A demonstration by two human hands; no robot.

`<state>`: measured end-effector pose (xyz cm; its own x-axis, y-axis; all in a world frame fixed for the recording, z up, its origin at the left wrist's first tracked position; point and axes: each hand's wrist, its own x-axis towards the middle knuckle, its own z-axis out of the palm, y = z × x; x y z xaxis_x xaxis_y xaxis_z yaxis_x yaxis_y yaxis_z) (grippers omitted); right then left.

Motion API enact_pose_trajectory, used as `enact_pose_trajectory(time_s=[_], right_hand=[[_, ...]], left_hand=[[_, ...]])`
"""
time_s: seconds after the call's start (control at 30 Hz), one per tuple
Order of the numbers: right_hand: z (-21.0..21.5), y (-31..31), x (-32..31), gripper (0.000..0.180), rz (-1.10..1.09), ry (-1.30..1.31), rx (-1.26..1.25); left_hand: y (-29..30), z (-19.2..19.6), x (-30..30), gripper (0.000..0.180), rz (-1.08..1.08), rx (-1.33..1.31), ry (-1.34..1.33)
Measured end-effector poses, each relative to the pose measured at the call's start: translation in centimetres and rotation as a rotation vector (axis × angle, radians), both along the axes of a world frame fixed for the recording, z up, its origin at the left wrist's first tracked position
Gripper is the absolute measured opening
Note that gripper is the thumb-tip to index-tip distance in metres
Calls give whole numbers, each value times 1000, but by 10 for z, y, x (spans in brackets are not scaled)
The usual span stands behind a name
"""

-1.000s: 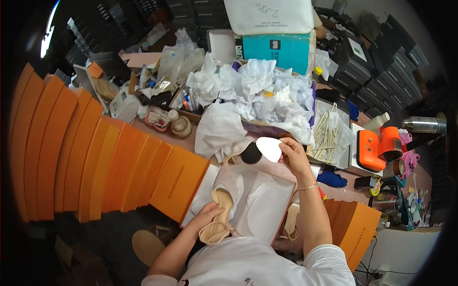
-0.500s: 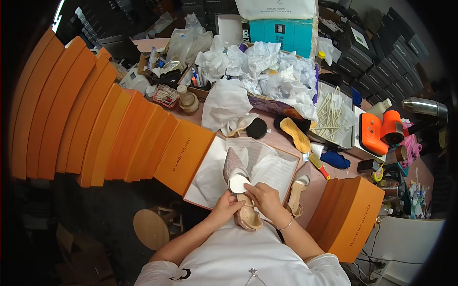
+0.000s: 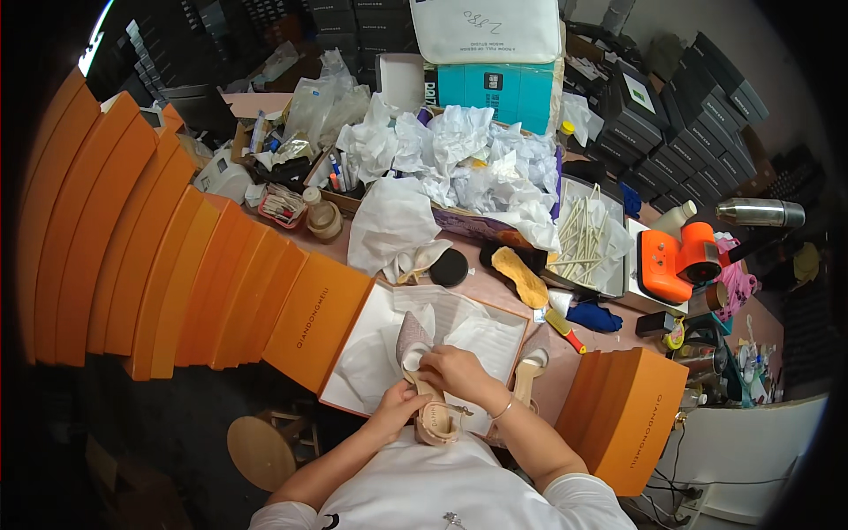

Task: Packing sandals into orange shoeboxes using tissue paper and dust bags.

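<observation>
A pointed shoe with a glittery pink toe [image 3: 412, 332] and beige insole is held upright near my body, toe pointing away. My left hand [image 3: 397, 412] is closed round its left side, thumb on the insole. At the mouth of the toe, the closed fingers of my right hand [image 3: 461, 374] pinch a white paper-like piece [image 3: 412, 357], mostly inside the toe. An ankle strap with a buckle [image 3: 461, 409] crosses near the heel. The matching shoe [image 3: 528, 364] lies to the right. Behind my hands is an open shoe box [image 3: 510, 334] lined with white tissue paper [image 3: 355, 360].
Orange shoe boxes [image 3: 199, 287] stand in a long row at left, with several more [image 3: 609, 415] at right. Crumpled white paper [image 3: 468, 150] fills a carton beyond. A yellow-and-red brush [image 3: 565, 331], blue cloth [image 3: 594, 316] and orange device [image 3: 664, 265] are on the right. A wooden stool [image 3: 263, 453] stands lower left.
The white piece has gone deeper into the shoe's toe, with my right hand moving over the opening. The whole view has shifted, so surroundings appear further left.
</observation>
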<state>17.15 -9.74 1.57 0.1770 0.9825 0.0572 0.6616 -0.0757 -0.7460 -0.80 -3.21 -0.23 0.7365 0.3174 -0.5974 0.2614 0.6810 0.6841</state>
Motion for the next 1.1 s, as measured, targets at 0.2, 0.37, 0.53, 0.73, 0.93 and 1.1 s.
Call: enact_pose_trajectory(time_s=[0.2,0.37,0.53,0.73,0.93,1.1], right_hand=[[41,78,129,19,-414,456,124],[18,171,252,18,-613,-117,467],[0,189,301,13,-698,-293,113],[-83,160,293,15,-313,-481,-372],[32,195,287,22,-583,-438,82],[10,244,292,33,-388,-834,76]], left_hand=[[39,-73,-24,33,-11,216,189],[47,-118,-29,30,-99,178,207],[42,-114,-27,29,-84,320,226],[55,-84,-12,33,-570,829,475],[120,19,41,36,-539,1026,348],[121,40,119,39,-353,1146,-24]])
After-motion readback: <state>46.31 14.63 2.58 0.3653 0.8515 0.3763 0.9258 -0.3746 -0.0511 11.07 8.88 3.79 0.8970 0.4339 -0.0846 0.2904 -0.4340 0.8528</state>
